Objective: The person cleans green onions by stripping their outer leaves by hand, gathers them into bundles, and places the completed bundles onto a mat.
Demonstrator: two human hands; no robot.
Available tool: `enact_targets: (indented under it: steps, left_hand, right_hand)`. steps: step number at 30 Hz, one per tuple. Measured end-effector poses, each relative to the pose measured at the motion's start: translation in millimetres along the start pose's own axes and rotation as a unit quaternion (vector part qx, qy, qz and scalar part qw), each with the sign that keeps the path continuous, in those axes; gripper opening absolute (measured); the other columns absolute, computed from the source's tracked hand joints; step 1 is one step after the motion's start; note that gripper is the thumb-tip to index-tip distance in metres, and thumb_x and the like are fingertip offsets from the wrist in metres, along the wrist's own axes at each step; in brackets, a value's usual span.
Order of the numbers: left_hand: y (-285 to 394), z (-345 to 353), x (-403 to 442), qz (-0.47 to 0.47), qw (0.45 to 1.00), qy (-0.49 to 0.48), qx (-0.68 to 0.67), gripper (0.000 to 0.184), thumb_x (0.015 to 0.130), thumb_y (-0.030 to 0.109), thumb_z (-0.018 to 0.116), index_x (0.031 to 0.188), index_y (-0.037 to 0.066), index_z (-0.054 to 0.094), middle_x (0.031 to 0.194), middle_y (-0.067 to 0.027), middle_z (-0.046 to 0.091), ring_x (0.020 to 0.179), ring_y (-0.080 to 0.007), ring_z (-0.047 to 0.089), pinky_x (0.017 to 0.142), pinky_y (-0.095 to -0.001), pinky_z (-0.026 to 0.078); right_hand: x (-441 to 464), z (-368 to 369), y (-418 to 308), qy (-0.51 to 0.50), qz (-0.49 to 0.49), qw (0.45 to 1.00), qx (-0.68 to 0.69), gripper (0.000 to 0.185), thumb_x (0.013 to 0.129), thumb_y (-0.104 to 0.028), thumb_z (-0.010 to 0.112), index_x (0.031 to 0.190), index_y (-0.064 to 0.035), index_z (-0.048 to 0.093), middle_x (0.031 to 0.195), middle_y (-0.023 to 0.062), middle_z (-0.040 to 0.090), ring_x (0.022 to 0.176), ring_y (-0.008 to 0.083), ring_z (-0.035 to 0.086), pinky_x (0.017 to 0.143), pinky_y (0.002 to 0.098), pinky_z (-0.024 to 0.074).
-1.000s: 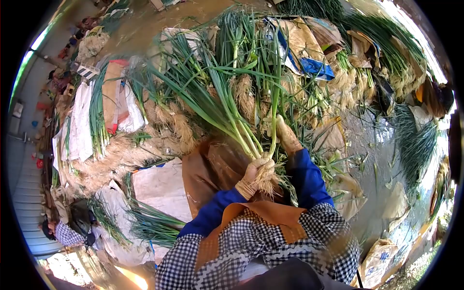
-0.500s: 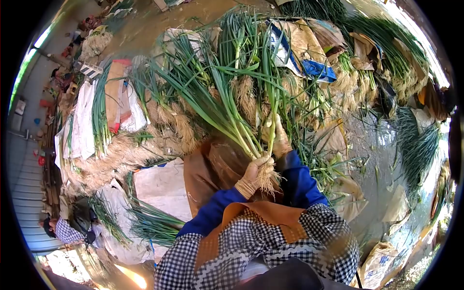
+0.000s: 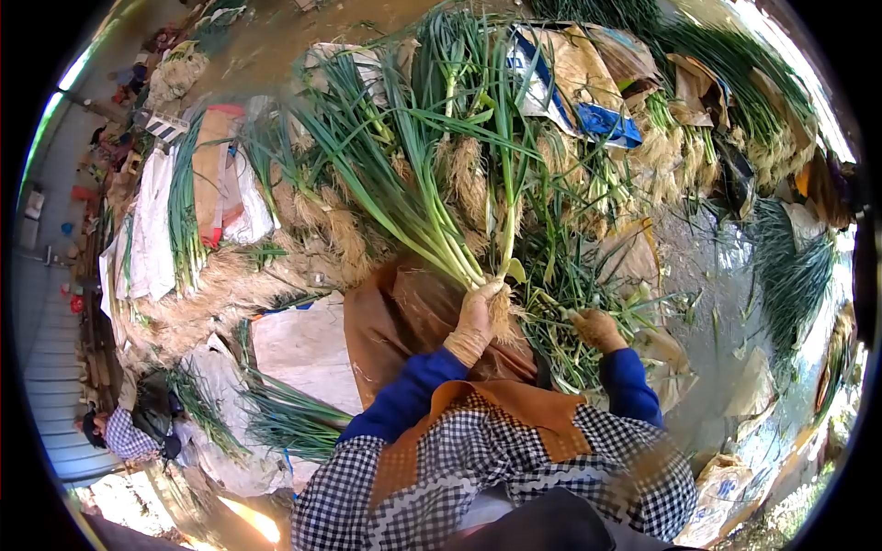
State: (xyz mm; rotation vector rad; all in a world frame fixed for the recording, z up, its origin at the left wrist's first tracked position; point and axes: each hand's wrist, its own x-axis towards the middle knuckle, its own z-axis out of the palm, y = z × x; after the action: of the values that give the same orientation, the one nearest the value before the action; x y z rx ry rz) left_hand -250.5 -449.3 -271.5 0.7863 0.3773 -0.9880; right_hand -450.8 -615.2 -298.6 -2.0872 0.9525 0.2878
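Observation:
My left hand (image 3: 473,325) is closed around a bunch of green onions (image 3: 436,230) just above their roots. The pale roots (image 3: 502,314) hang past its fingers, and the long green leaves fan away up and left. One stalk (image 3: 508,225) stands more upright at the bunch's right side, with a loose leaf flap near its base. Off to the right, my right hand (image 3: 597,330) is curled over a heap of loose green leaf scraps (image 3: 556,344). Whatever its fingers hold, if anything, is hidden. A brown apron (image 3: 404,312) covers my lap beneath the bunch.
More rooted onion bunches (image 3: 464,174) lie ahead, partly under sacks (image 3: 588,78). A white sack (image 3: 308,354) and another leaf bundle (image 3: 294,418) lie at my left. Wet ground (image 3: 712,285) spreads on the right. Another person (image 3: 129,432) is at far left.
My right hand has left the upright stalk and moved right and down to the leaf scraps. The left hand keeps its hold on the bunch. A loose flap now shows by the stalk's base.

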Motion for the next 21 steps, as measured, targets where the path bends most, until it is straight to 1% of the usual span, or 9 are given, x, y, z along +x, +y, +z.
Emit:
enact_targets:
  steps: [2, 4, 6, 9, 13, 15, 18, 19, 21]
  left_hand:
    - [0, 2, -5, -0.019, 1.000, -0.015, 0.009, 0.016, 0.083, 0.009, 0.051, 0.096, -0.001, 0.056, 0.072, -0.0057, 0.058, 0.058, -0.0142, 0.055, 0.049, -0.0246, 0.046]
    - [4, 1, -5, -0.028, 0.997, -0.054, 0.043, 0.017, 0.082, 0.008, 0.051, 0.097, 0.000, 0.054, 0.073, -0.0059, 0.058, 0.060, -0.0153, 0.056, 0.052, -0.0249, 0.047]
    - [5, 8, -10, -0.011, 0.998, -0.031, 0.052, 0.011, 0.082, 0.009, 0.051, 0.091, 0.003, 0.053, 0.072, -0.0060, 0.058, 0.057, -0.0153, 0.054, 0.050, -0.0257, 0.046]
    - [9, 2, -6, 0.004, 0.999, -0.026, 0.043, 0.007, 0.082, 0.009, 0.051, 0.085, 0.003, 0.054, 0.071, -0.0059, 0.057, 0.058, -0.0153, 0.054, 0.053, -0.0253, 0.046]
    - [7, 11, -10, 0.074, 0.995, -0.046, 0.052, 0.008, 0.082, 0.009, 0.051, 0.079, 0.003, 0.055, 0.067, -0.0051, 0.056, 0.058, -0.0144, 0.054, 0.055, -0.0239, 0.046]
    - [10, 3, 0, 0.052, 0.996, -0.025, 0.060, 0.011, 0.081, 0.004, 0.050, 0.092, 0.004, 0.048, 0.068, -0.0064, 0.054, 0.058, -0.0138, 0.053, 0.050, -0.0237, 0.044]
    - [12, 10, -2, 0.027, 0.996, -0.037, 0.078, 0.011, 0.082, 0.004, 0.050, 0.092, 0.006, 0.048, 0.069, -0.0063, 0.054, 0.056, -0.0141, 0.052, 0.047, -0.0237, 0.043]
    - [11, 12, -6, 0.031, 0.997, -0.035, 0.057, 0.010, 0.082, 0.006, 0.050, 0.092, 0.007, 0.048, 0.070, -0.0063, 0.054, 0.056, -0.0144, 0.052, 0.047, -0.0238, 0.043]
    - [13, 12, -7, 0.037, 0.998, -0.037, 0.034, 0.010, 0.083, 0.007, 0.051, 0.092, 0.008, 0.049, 0.071, -0.0064, 0.055, 0.056, -0.0147, 0.052, 0.047, -0.0240, 0.043]
  right_hand:
    - [9, -6, -1, 0.014, 0.000, 0.980, -0.197, 0.050, 0.087, -0.048, 0.045, 0.092, -0.0006, 0.061, 0.090, 0.0162, 0.063, 0.084, 0.0323, 0.060, 0.075, 0.0400, 0.0464]
    - [22, -17, -67, 0.101, -0.180, 0.972, 0.108, 0.046, 0.091, -0.039, 0.042, 0.114, -0.0011, 0.053, 0.114, 0.0187, 0.055, 0.109, 0.0300, 0.051, 0.091, 0.0339, 0.0389]
    - [43, -10, -119, -0.017, -0.213, 0.922, 0.322, 0.039, 0.092, -0.033, 0.042, 0.117, -0.0034, 0.050, 0.120, 0.0188, 0.049, 0.115, 0.0303, 0.045, 0.095, 0.0321, 0.0348]
    - [55, 21, -155, 0.124, -0.274, 0.953, 0.046, 0.023, 0.088, -0.029, 0.048, 0.092, -0.0075, 0.057, 0.074, 0.0131, 0.059, 0.073, 0.0304, 0.059, 0.064, 0.0377, 0.0459]
    - [13, 8, -166, 0.208, -0.384, 0.854, -0.284, 0.011, 0.081, -0.020, 0.054, 0.072, -0.0151, 0.059, 0.057, 0.0047, 0.053, 0.051, 0.0227, 0.055, 0.044, 0.0353, 0.0409]
    - [-25, 3, -156, 0.177, -0.521, 0.822, -0.145, 0.010, 0.079, -0.021, 0.056, 0.072, -0.0148, 0.059, 0.057, 0.0028, 0.053, 0.050, 0.0207, 0.054, 0.044, 0.0338, 0.0416]
    - [-6, 7, -91, 0.104, -0.428, 0.890, -0.118, 0.015, 0.078, -0.027, 0.058, 0.076, -0.0130, 0.062, 0.059, 0.0031, 0.053, 0.053, 0.0194, 0.055, 0.051, 0.0340, 0.0442]
    - [1, -20, -106, 0.020, -0.192, 0.942, -0.273, 0.026, 0.080, -0.033, 0.057, 0.088, -0.0094, 0.065, 0.064, 0.0088, 0.054, 0.060, 0.0201, 0.056, 0.057, 0.0341, 0.0454]
    - [50, 0, -59, 0.115, -0.246, 0.961, -0.055, 0.040, 0.086, -0.038, 0.052, 0.110, -0.0076, 0.059, 0.076, 0.0096, 0.057, 0.073, 0.0185, 0.057, 0.067, 0.0312, 0.0460]
